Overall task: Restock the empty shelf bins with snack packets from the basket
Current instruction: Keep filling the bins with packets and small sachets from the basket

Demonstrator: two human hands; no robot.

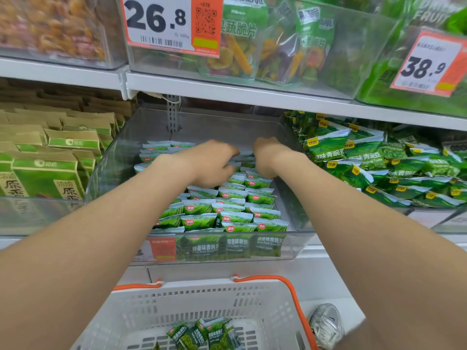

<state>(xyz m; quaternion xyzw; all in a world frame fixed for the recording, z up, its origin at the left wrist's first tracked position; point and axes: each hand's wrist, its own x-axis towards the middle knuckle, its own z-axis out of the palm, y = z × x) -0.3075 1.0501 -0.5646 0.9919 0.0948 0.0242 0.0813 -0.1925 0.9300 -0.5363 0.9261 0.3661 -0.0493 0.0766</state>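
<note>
Head view: left hand and, seemingly, right hand grip small green, red-logoed snack packets.

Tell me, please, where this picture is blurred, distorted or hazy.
Head view: the orange snacks top left and the 38.9 price tag are blurred; the shelf edge bows from the wide lens; the clear bin's front wall hazes the snack packets behind it.

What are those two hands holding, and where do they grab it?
The left hand pinches small green-and-white snack packets by their edges inside the clear plastic bin. The right hand curls over the same bunch; its grip is hidden.
</note>
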